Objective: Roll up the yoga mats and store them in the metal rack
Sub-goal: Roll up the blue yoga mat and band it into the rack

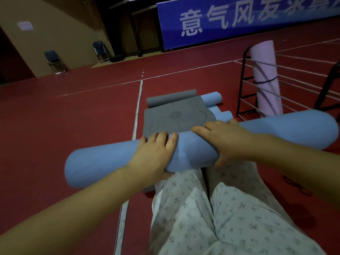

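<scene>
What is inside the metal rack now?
One pink rolled mat stands upright in the metal rack, tied with a dark cord. The rack's right part runs out of view, so more cannot be seen.

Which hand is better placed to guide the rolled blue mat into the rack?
Right hand: the metal rack stands on that side. Left hand grips the blue mat farther away.

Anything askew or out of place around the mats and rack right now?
Nothing damaged. The pink rolled mat leans tilted in the metal rack rather than upright. The grey mat on the floor is only partly rolled. Both hands hold the blue rolled mat, which looks evenly rolled.
</scene>
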Tool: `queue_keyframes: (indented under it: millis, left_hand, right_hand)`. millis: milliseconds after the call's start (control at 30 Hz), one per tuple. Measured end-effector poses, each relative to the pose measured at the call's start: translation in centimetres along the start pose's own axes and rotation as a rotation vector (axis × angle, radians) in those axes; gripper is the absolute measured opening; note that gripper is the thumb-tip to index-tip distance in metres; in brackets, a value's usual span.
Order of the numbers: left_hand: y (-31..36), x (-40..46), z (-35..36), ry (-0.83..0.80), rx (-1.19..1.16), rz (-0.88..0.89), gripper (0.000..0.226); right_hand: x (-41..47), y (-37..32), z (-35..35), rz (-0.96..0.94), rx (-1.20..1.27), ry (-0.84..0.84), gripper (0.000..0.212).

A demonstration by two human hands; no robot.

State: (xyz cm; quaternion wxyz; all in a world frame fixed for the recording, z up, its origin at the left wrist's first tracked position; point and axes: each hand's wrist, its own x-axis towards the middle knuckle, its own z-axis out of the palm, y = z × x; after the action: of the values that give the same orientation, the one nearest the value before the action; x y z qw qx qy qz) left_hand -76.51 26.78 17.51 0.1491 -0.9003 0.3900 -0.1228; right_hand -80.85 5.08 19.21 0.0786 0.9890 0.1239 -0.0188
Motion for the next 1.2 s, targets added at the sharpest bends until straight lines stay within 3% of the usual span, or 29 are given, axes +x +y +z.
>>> queue_keyframes:
  millis: [300, 533, 667, 800, 933, 1200]
  left_hand:
    - [-1.4, -0.9, -4.1, 0.075, -0.028, 0.173, 0.085]
    - [2.6, -7.0, -2.7, 0.073, -0.145, 0.252, 0.085]
    - [3.5, -7.8, -0.8, 0.018, -0.169, 0.201, 0.088]
    - [1.7, -5.6, -0.8, -0.126, -0.335, 0.204, 0.082]
    - [-0.7, -2.0, -1.6, -0.413, -0.533, 0.240, 0.082]
    - [-3.5, 1.8, -0.7, -0.715, -0.818, 0.204, 0.082]
  right_hand:
    - [-3.1, -0.1, -2.4, -0.057, 0.029, 0.063, 0.101]
    - [-8.9, -3.1, 0.4, -0.141, 0.054, -0.080, 0.107]
    - [-9.0, -3.6, 2.0, -0.160, 0.062, -0.134, 0.104]
    - [-6.0, -2.1, 0.5, -0.166, 0.250, -0.292, 0.101]
    - [-3.6, -0.8, -0.6, -0.154, 0.394, -0.412, 0.102]
    - [-5.2, -2.9, 0.7, -0.138, 0.203, -0.054, 0.096]
